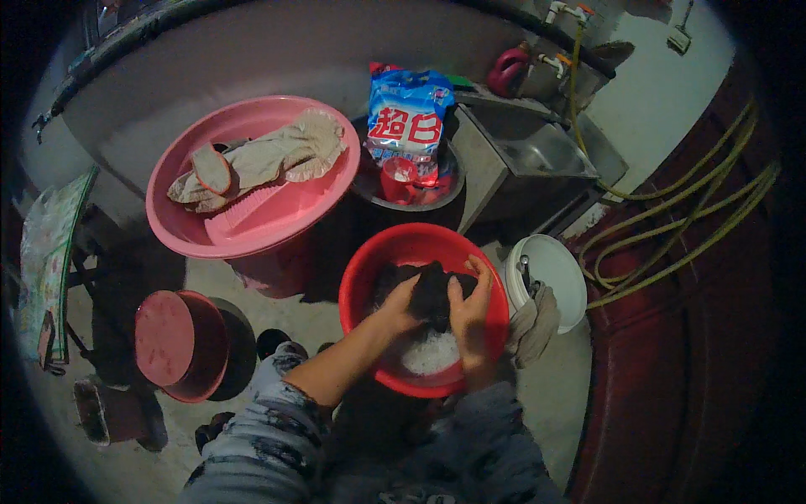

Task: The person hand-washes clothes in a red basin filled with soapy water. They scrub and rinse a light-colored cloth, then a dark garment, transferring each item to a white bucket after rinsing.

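Over a red plastic basin (pixel 356 277), my left hand (pixel 400 305) and my right hand (pixel 471 296) hold a bunched black cloth item (pixel 433 299) between them. Its exact kind cannot be told. White suds (pixel 431 354) show in the basin just below the cloth. Behind the basin, a blue and white detergent bag (pixel 409 113) stands in a dark metal basin (pixel 458 183), with a red scoop (pixel 398 178) holding white powder at its front. A pair of pale fabric gloves (pixel 264 160) lies in a large pink basin (pixel 165 208) at the upper left.
At right, a grey cloth (pixel 536 324) hangs over a white bucket (pixel 570 283). A metal sink (pixel 535 148) stands behind, near a coiled yellow hose (pixel 667 208) and a dark pink jug (pixel 509 70). An upturned reddish basin (pixel 165 337) lies on the floor at left.
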Motion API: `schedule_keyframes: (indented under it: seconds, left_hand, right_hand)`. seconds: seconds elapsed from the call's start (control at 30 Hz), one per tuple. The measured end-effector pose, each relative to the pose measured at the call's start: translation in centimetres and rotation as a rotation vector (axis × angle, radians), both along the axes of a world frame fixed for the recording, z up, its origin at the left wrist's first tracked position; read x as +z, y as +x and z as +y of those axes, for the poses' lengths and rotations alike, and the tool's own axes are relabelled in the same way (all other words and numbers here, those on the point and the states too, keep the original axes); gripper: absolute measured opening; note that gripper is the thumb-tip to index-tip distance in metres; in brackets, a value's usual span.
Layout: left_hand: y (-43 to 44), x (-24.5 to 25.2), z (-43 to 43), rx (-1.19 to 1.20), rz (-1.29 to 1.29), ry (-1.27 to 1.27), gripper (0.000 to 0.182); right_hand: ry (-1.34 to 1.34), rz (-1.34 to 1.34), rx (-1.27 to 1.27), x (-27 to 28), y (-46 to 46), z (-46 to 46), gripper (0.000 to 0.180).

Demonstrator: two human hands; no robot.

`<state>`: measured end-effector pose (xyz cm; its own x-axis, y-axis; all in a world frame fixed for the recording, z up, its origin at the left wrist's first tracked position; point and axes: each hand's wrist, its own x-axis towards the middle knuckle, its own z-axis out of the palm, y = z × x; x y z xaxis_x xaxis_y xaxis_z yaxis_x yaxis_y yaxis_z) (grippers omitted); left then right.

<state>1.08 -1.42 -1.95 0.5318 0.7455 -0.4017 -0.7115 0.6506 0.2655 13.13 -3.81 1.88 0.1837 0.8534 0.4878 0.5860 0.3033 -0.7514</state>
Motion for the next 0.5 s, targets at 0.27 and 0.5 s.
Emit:
schedule_keyframes:
  seconds: [0.27,0.5]
  left_hand:
    - [2.8,-1.5,1.5,0.281,0.048,-0.061,0.019]
    - [3.4,1.4,1.2,0.37,0.34,-0.019,0.034]
  right_hand:
    - [-0.002,-0.517,0.053,0.2,-1.6,-1.9,0.065]
    - [-0.168,0.136,-0.156,-3.8,-1.0,0.9,0.049]
